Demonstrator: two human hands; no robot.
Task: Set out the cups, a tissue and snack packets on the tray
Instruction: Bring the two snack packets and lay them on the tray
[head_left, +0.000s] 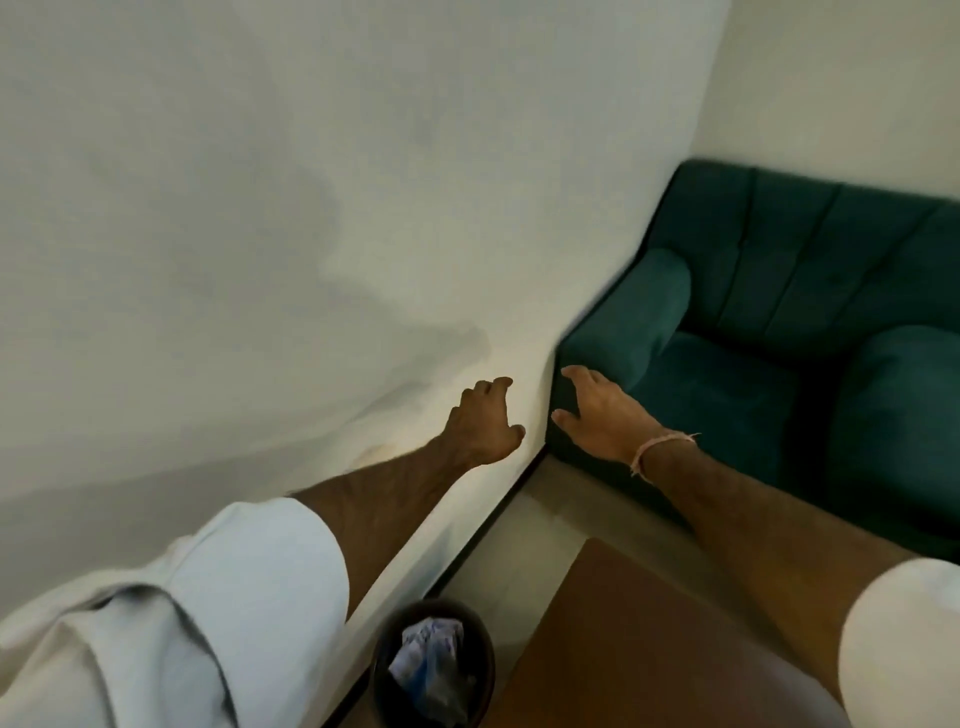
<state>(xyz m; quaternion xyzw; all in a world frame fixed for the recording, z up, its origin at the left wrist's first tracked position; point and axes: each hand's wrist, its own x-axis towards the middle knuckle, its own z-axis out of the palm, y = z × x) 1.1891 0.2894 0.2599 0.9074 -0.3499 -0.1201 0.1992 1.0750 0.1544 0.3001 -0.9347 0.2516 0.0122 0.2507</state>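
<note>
Reaching with nothing held: left hand (485, 423) loosely curled, right hand (597, 413) spread, both at frame centre. No tray or cups visible; probably turn toward worktop (639, 644), lower right.

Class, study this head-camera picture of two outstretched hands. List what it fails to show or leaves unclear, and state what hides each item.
1. Tray, cups, tissue and snack packets: none appear anywhere in the head view.
2. Brown table: mostly cut off by the bottom edge and covered by the right arm.
3. Bin: bottom cut off by the frame edge; its crumpled contents are too blurred to identify.
4. Green sofa: cut off by the right edge.
5. Left hand and right hand: empty, motion-blurred.
</note>
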